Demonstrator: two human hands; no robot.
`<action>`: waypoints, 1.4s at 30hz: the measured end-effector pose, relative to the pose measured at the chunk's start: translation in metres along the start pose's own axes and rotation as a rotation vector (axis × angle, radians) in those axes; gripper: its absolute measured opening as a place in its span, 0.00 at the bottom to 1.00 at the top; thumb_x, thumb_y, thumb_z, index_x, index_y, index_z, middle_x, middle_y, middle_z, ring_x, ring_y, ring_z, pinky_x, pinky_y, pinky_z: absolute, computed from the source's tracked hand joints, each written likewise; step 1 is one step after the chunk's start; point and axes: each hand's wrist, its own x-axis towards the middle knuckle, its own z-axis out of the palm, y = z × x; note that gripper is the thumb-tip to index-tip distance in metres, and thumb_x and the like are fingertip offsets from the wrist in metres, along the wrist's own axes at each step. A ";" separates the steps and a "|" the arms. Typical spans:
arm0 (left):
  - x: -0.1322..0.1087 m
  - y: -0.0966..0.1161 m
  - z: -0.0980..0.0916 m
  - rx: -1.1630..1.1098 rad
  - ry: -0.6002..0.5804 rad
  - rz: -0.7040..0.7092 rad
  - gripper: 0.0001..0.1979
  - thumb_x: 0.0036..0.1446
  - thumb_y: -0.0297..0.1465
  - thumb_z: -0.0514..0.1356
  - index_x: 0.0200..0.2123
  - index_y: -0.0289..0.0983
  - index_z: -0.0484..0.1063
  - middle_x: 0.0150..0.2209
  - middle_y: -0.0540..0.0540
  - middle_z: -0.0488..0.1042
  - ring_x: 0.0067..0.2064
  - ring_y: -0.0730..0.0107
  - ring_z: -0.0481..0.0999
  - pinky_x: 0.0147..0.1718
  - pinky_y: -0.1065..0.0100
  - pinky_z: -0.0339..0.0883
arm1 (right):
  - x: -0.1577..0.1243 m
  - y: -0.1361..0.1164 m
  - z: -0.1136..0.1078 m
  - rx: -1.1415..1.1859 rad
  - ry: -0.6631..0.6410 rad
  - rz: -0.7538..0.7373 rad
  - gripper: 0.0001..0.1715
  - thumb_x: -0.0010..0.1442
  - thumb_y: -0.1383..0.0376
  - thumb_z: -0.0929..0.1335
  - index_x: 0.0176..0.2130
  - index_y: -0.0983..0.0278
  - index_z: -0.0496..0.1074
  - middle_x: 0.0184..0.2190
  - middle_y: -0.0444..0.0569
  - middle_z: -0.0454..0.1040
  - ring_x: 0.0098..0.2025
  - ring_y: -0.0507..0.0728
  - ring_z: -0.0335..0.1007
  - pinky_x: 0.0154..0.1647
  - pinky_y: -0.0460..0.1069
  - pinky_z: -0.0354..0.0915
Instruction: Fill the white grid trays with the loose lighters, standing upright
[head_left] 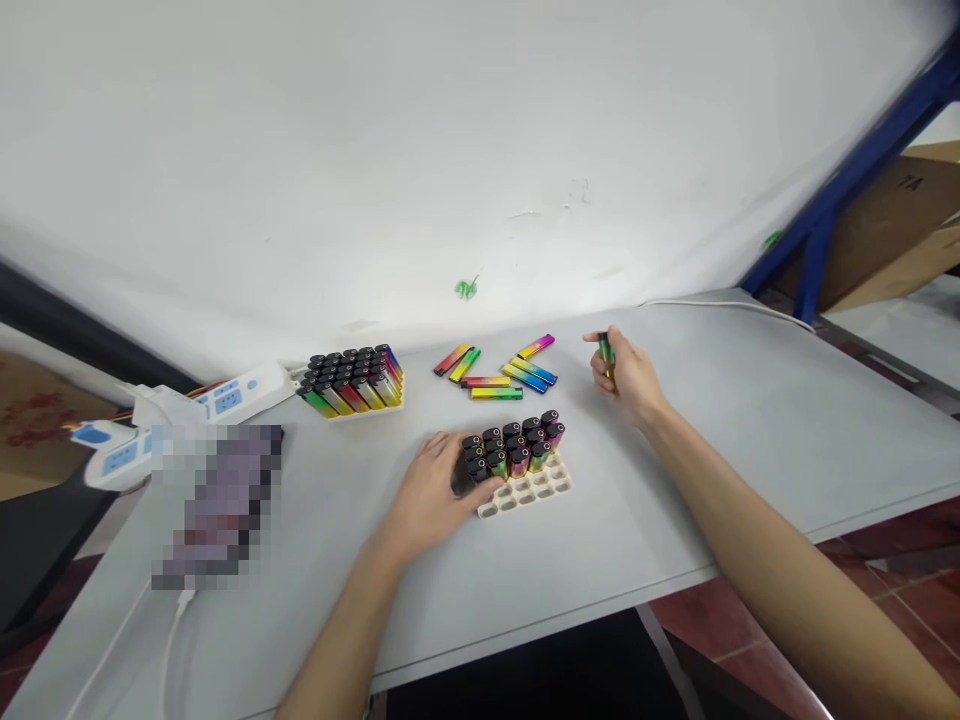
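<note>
A cream tray (526,492) with oval slots stands on the table, its back rows filled with upright black-topped lighters (518,458) and its front slots bare. My left hand (439,490) wraps round the tray's left end, thumb along the front and fingers behind. Raised off the table to the right, my right hand (628,375) has its fingers closed round a green lighter (607,358) with a dark top. Several loose multicoloured lighters (496,394) lie flat on the table beyond the tray, between the hands.
A second tray (367,411) packed with upright lighters stands back left. Left of it are a white power strip (247,390) and a pixelated dark object (221,505) with a white cable (174,630). A white wall (450,180) rises behind the grey table (750,420).
</note>
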 end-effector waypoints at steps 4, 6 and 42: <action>0.000 0.000 0.000 0.001 0.006 0.011 0.21 0.59 0.41 0.63 0.52 0.39 0.67 0.47 0.44 0.74 0.51 0.58 0.71 0.51 0.57 0.66 | -0.003 0.000 0.004 0.013 -0.048 0.082 0.19 0.62 0.49 0.63 0.37 0.61 0.71 0.24 0.42 0.63 0.19 0.48 0.55 0.15 0.44 0.55; 0.000 0.000 0.000 -0.002 0.004 0.008 0.21 0.59 0.42 0.63 0.52 0.39 0.67 0.47 0.44 0.74 0.51 0.57 0.71 0.51 0.56 0.66 | -0.004 -0.001 0.006 0.027 -0.078 0.102 0.18 0.61 0.49 0.65 0.38 0.60 0.70 0.28 0.43 0.67 0.23 0.50 0.62 0.17 0.45 0.60; 0.001 0.001 0.000 0.013 0.024 0.021 0.20 0.58 0.42 0.63 0.51 0.40 0.68 0.46 0.45 0.74 0.50 0.57 0.72 0.50 0.57 0.67 | -0.013 0.005 0.016 -0.053 -0.203 0.226 0.30 0.62 0.46 0.58 0.18 0.60 0.50 0.14 0.37 0.41 0.16 0.47 0.31 0.16 0.46 0.33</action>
